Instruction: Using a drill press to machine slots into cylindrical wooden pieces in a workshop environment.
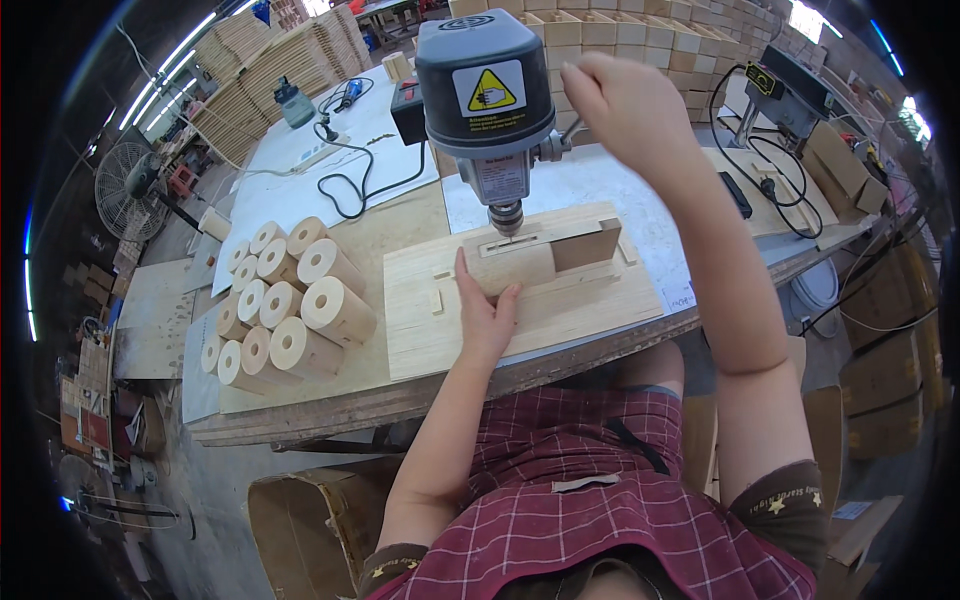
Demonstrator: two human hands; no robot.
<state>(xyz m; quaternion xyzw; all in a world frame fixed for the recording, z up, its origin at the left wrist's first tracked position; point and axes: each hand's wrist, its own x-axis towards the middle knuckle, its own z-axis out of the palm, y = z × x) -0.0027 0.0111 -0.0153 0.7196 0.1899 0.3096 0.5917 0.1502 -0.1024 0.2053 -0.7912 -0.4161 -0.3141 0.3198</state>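
Observation:
A bench drill press (490,90) with a dark housing and a yellow warning label stands over a pale wooden board (420,345). Under its chuck (506,218) a wooden cylinder (520,268) lies on its side in a wooden jig (588,250) fixed to the board. My left hand (487,315) grips the cylinder's near left end, thumb and fingers spread around it. Raised at the drill's right side, my right hand (625,105) is closed on the feed lever (570,130), most of which it hides. The drill tip meets the slotted strip above the cylinder; whether it cuts wood I cannot tell.
Several wooden cylinders with center holes (290,345) stand grouped left of the board. Behind lie a black power cord (365,190) and a bottle (293,103). A second drill press (790,85) is at the right. The table's front edge (440,405) runs before me.

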